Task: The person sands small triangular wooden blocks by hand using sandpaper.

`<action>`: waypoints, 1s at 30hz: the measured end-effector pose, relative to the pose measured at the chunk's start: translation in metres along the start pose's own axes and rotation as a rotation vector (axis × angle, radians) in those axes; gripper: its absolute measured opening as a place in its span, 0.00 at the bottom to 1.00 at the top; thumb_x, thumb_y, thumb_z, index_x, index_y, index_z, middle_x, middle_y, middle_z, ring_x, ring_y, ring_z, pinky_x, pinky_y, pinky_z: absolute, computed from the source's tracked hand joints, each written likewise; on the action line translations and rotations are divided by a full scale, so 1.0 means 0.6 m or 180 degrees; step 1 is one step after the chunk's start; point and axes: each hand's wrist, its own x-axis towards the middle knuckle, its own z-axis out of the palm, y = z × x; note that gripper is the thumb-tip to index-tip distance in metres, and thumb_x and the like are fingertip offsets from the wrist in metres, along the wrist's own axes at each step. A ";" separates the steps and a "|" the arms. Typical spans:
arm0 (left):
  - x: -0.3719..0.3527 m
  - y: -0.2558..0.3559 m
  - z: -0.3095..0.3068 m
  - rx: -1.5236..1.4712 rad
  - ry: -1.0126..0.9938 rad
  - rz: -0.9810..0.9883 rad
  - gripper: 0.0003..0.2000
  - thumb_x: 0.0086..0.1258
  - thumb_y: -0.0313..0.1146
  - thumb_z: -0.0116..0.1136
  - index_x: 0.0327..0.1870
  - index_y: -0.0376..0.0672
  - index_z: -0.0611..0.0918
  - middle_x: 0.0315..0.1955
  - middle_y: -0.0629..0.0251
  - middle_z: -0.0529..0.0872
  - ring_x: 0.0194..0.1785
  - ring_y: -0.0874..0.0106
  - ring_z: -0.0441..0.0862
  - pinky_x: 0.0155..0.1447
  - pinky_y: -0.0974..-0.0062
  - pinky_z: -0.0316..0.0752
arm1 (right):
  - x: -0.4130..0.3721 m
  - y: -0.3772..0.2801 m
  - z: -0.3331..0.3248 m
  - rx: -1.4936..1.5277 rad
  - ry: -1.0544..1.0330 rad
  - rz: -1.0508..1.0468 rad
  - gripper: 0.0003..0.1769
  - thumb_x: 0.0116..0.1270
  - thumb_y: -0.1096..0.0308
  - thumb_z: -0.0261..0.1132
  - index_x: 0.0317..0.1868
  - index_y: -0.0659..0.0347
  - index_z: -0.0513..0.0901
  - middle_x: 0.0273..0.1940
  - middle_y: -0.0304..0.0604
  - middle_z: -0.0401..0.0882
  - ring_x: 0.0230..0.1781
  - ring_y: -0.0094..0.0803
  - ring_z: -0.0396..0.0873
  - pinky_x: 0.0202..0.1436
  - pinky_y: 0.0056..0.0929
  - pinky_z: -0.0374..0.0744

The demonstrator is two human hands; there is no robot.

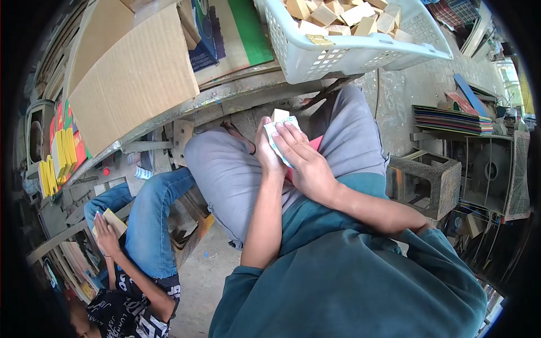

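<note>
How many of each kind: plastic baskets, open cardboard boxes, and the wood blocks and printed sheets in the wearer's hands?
Plastic basket: 1
Open cardboard box: 1
Held wood block: 1
Held printed sheet: 1
Total: 4

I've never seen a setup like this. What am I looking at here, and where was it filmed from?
There is no machine: one picture, from a camera worn on a person's head, looking down at their lap. Their left hand and right hand clasp a white-and-green sheet around a wooden block, whose end sticks out. Ahead, a cardboard box rests on a bench; beside it, a pale blue basket holds more blocks. At left, a co-worker in jeans also handles something flat and pale.
</note>
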 end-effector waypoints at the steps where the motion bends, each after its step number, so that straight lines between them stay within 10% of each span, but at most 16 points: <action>1: -0.001 -0.002 0.010 0.0158 0.0142 0.0062 0.12 0.76 0.41 0.44 0.44 0.43 0.77 0.40 0.67 0.80 0.44 0.75 0.78 0.53 0.75 0.72 | 0.004 0.003 0.004 -0.0104 0.0127 0.0088 0.36 0.51 0.81 0.59 0.66 0.67 0.68 0.67 0.58 0.66 0.69 0.50 0.65 0.71 0.45 0.63; 7: 0.024 -0.038 -0.030 0.0142 0.0108 0.0206 0.22 0.75 0.37 0.35 0.63 0.37 0.73 0.60 0.58 0.77 0.62 0.64 0.75 0.69 0.68 0.64 | 0.061 0.033 0.024 0.0181 0.0194 0.0776 0.23 0.60 0.79 0.56 0.57 0.70 0.74 0.54 0.62 0.76 0.57 0.54 0.75 0.61 0.42 0.73; 9: 0.042 -0.053 -0.078 -0.0124 0.0480 -0.0097 0.20 0.75 0.40 0.37 0.53 0.38 0.79 0.48 0.58 0.83 0.51 0.64 0.81 0.59 0.66 0.73 | 0.034 0.026 0.050 0.0268 0.0384 0.0757 0.21 0.60 0.76 0.55 0.55 0.72 0.74 0.52 0.62 0.78 0.54 0.56 0.77 0.59 0.43 0.75; 11: 0.082 -0.066 -0.198 -0.0786 -0.0633 -0.0402 0.18 0.73 0.47 0.41 0.35 0.44 0.79 0.34 0.62 0.82 0.37 0.64 0.82 0.48 0.63 0.78 | -0.001 0.007 0.055 0.0220 -0.0093 0.0596 0.24 0.62 0.76 0.52 0.60 0.72 0.72 0.58 0.61 0.74 0.61 0.52 0.72 0.67 0.40 0.69; 12: 0.068 -0.055 -0.173 -0.0797 -0.0005 -0.0610 0.17 0.72 0.47 0.41 0.33 0.45 0.77 0.30 0.63 0.81 0.35 0.63 0.81 0.46 0.62 0.78 | -0.008 0.003 0.056 -0.0059 -0.0116 0.0378 0.26 0.61 0.76 0.52 0.62 0.71 0.71 0.62 0.60 0.71 0.66 0.49 0.69 0.70 0.40 0.66; 14: 0.076 -0.063 -0.176 -0.0630 -0.0483 -0.0393 0.18 0.72 0.48 0.41 0.40 0.43 0.78 0.40 0.61 0.82 0.46 0.62 0.81 0.55 0.63 0.74 | 0.010 0.027 0.061 -0.0177 -0.0048 0.0263 0.28 0.60 0.76 0.52 0.63 0.69 0.70 0.61 0.59 0.72 0.65 0.48 0.69 0.69 0.40 0.67; 15: 0.036 -0.034 -0.067 -0.0275 0.0733 -0.0310 0.19 0.72 0.43 0.38 0.47 0.40 0.79 0.44 0.57 0.83 0.48 0.59 0.81 0.56 0.63 0.75 | 0.029 0.045 0.069 -0.0312 0.0126 0.0134 0.27 0.61 0.76 0.52 0.62 0.69 0.71 0.60 0.60 0.73 0.64 0.48 0.71 0.67 0.41 0.70; 17: 0.010 -0.019 -0.016 -0.0034 0.1130 -0.0225 0.23 0.71 0.44 0.38 0.53 0.36 0.78 0.49 0.56 0.81 0.55 0.60 0.77 0.63 0.63 0.68 | 0.058 0.062 0.080 0.0078 -0.0492 0.1073 0.23 0.62 0.76 0.51 0.59 0.68 0.72 0.56 0.60 0.74 0.57 0.49 0.76 0.58 0.41 0.77; 19: 0.096 -0.061 -0.205 -0.0247 -0.0319 -0.0170 0.24 0.70 0.41 0.33 0.56 0.35 0.76 0.61 0.54 0.75 0.67 0.59 0.68 0.71 0.62 0.60 | 0.034 0.060 0.104 0.0253 -0.0097 0.0571 0.19 0.64 0.74 0.51 0.55 0.67 0.74 0.52 0.60 0.76 0.51 0.50 0.79 0.51 0.43 0.80; 22: 0.091 -0.053 -0.173 -0.0404 -0.0449 -0.0320 0.24 0.70 0.41 0.34 0.56 0.35 0.76 0.58 0.55 0.76 0.64 0.59 0.71 0.68 0.62 0.63 | 0.015 0.034 0.112 -0.0397 0.0223 0.0057 0.19 0.64 0.73 0.51 0.56 0.67 0.74 0.52 0.60 0.76 0.50 0.50 0.79 0.51 0.42 0.80; 28: 0.053 -0.030 -0.088 -0.0530 0.0107 -0.0618 0.24 0.70 0.44 0.36 0.54 0.36 0.78 0.51 0.56 0.81 0.55 0.61 0.79 0.61 0.64 0.71 | 0.056 0.055 0.087 -0.0234 -0.0733 0.1155 0.22 0.65 0.71 0.52 0.59 0.66 0.72 0.55 0.57 0.76 0.54 0.52 0.77 0.61 0.39 0.76; 30: 0.038 -0.026 -0.105 -0.0449 0.0283 -0.0519 0.23 0.69 0.43 0.36 0.53 0.37 0.78 0.50 0.57 0.81 0.54 0.61 0.79 0.61 0.64 0.71 | 0.020 0.027 0.105 -0.0506 0.0162 -0.0146 0.20 0.66 0.71 0.51 0.58 0.68 0.72 0.54 0.59 0.77 0.51 0.52 0.79 0.55 0.41 0.79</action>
